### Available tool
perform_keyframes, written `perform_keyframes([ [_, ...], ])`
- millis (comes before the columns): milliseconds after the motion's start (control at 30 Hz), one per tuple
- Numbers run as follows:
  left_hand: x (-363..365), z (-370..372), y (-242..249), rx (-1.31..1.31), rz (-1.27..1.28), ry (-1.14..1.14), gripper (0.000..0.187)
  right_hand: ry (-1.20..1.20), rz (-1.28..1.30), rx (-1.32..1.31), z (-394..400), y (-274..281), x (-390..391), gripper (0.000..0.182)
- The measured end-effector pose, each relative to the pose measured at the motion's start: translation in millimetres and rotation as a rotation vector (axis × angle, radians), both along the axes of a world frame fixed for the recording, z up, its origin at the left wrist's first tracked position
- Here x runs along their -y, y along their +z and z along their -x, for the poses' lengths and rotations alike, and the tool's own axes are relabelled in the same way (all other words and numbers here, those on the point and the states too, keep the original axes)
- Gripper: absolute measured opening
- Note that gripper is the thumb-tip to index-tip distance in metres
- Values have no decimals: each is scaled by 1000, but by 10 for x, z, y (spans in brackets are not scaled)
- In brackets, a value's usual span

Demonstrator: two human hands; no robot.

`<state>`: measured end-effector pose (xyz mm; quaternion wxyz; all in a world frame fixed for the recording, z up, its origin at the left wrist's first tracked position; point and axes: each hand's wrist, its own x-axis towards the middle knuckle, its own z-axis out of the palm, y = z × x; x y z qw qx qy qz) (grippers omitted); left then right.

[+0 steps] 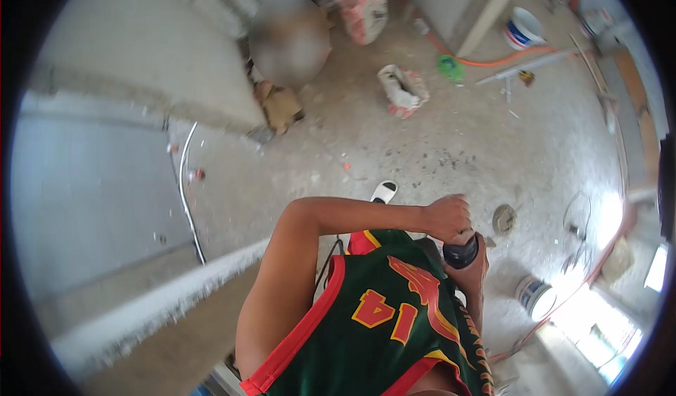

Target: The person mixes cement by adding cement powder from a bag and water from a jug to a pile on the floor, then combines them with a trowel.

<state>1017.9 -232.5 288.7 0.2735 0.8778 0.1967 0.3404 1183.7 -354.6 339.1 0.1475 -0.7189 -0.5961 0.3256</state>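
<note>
A dusty concrete floor (422, 149) lies beneath me. Nearest, my left hand (449, 216) is clenched atop a black-handled tool (461, 251), elbow bent across my chest; my right hand (473, 273) grips just below. Loose hoses (493, 61) and buckets (533, 294) farther out could, I judge, trip me.

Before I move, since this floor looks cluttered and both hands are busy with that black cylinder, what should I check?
1. Left hand closed over the top of the black cylinder: ok.
2. Right hand firm on its lower side: cannot tell, mostly hidden.
3. White shoe flat on the concrete floor: ok.
4. Way ahead clear: not ok, a torn bag and an orange hose lie there.
5. Right side clear: not ok, a white bucket stands close.
</note>
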Motion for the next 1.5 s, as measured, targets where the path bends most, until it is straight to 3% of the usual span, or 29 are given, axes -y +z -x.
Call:
perform_keyframes([
  [100, -325, -208, 284, -677, 407, 59, 54, -68, -170, 139, -92, -147, -197, 90],
  [133, -512, -236, 596, -801, 512, -44, 61, -86, -227, 181, -131, -163, -253, 88],
  [233, -702, -584, 592, -488, 320, -49, 50, -235, -259, 178, -332, -117, -364, 88],
  [333, -890, -989, 447, -29, 308, -313, 38, -404, -289, 156, -613, -123, -481, 87],
  [433, -1116, -1363, 496, -315, 528, -297, 40, -475, -339, 166, -924, -217, -467, 87],
  [467, -1238, -1541, 837, -586, 739, -293, 40, -527, -336, 131, -1035, -265, -456, 87],
  [567, -1421, -2021, 568, -326, 309, -595, 40, -625, -367, 36, -1468, -496, -514, 88],
  [667, -1627, -2713, 353, -499, 482, -587, 39, -680, -363, 4, -2029, -782, -646, 89],
  [767, -1806, -3417, 169, -603, 424, -576, 36, -757, -325, -27, -2540, -915, -773, 90],
  [800, -1793, -3695, 229, -464, 384, -610, 32, -788, -307, -49, -2702, -929, -792, 92],
  [900, -1927, -4325, 82, -485, 325, -762, 34, -854, -344, -6, -3134, -1056, -848, 93],
  [1000, -1965, -4970, -8, -923, 465, -606, 36, -928, -268, 17, -3516, -1125, -900, 91],
  [1100, -1962, -5491, -168, -482, 428, -882, 34, -1019, -234, 46, -3834, -1259, -930, 92],
  [1200, -2037, -5969, -382, -807, 438, -934, 33, -1080, -226, 70, -4100, -1415, -928, 91],
  [1300, -2069, -6431, -586, -914, 558, -915, 35, -1169, -212, 107, -4292, -1564, -942, 90],
  [1400, -2119, -6815, -866, -705, 556, -1187, 33, -1251, -170, 99, -4530, -1691, -973, 90],
  [1500, -2159, -7236, -1210, -829, 621, -1263, 36, -1310, -169, 51, -4795, -1892, -981, 90],
])
